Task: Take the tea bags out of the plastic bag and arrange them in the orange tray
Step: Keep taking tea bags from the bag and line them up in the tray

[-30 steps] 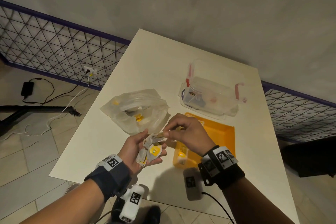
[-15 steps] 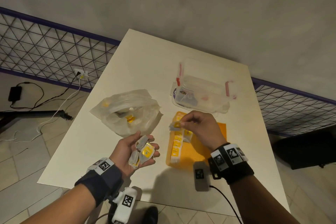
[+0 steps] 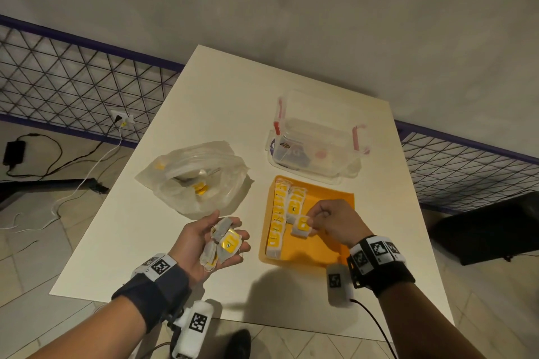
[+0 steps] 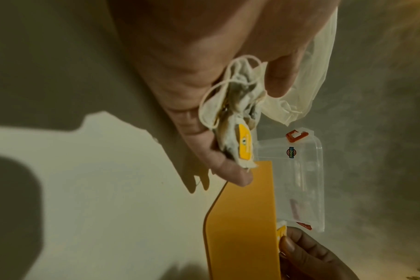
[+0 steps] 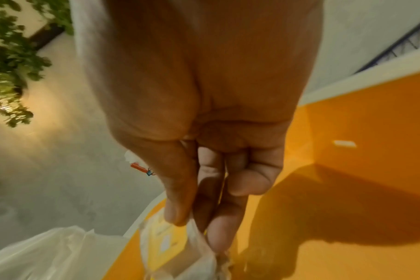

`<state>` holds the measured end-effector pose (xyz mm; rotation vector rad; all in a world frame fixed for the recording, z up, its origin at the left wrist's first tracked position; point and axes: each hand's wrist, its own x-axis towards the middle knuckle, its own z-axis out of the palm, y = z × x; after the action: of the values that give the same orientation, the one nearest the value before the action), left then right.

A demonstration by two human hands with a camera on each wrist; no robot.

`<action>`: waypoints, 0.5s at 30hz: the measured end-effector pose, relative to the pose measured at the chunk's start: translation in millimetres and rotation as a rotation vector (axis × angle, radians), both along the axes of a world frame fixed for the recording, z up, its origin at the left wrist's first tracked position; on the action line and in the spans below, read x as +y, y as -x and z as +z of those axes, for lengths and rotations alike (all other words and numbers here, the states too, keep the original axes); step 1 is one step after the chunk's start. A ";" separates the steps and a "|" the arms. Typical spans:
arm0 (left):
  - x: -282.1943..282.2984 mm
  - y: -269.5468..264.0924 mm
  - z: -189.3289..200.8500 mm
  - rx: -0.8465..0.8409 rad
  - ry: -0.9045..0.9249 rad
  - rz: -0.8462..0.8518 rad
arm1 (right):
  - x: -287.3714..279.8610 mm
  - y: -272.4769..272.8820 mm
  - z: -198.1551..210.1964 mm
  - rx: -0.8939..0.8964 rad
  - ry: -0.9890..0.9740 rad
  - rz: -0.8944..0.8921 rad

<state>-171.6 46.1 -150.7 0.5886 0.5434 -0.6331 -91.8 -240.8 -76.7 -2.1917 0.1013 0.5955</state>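
Grey plaster wall (image 3: 320,9) rises behind a white rectangular worktop (image 3: 210,114), with black diamond-mesh fencing (image 3: 73,73) on a purple rail along its foot and a tiled floor (image 3: 32,256) strewn with cables below. Near the middle of the worktop sits the orange plastic tray (image 3: 332,198), holding rows of yellow-labelled tea bags (image 3: 278,213) along its left side. Beyond the tray stands a clear plastic box with red clips (image 3: 318,148); left of the tray lies the crumpled clear plastic bag (image 3: 198,181), more tea bags inside. Over the tray, the right hand (image 3: 335,221) pinches a single tea bag (image 3: 302,227) between thumb and fingers (image 5: 218,233). Left of the tray, the left hand (image 3: 204,242) lies palm up, fingers loosely curled round a bunch of tea bags (image 3: 224,245).
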 end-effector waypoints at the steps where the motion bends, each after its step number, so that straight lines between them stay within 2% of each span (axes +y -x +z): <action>1: 0.2 0.5 0.6 -0.001 0.001 0.000 | 2.3 -1.1 -1.3 0.047 -0.009 0.001; 5: 0.8 3.0 1.8 0.000 0.010 -0.003 | 12.7 -5.8 -6.1 0.144 0.031 -0.008; 9: 1.1 4.5 1.7 0.001 0.014 -0.003 | 22.1 -10.8 -8.1 0.089 0.056 -0.094; 15: 0.5 2.8 1.5 0.005 0.011 0.000 | 30.9 -19.8 -4.2 0.072 0.188 -0.112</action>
<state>-174.4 46.6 -149.2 0.5772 0.5440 -0.6370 -72.0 -209.9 -80.9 -2.3274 0.3275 0.6234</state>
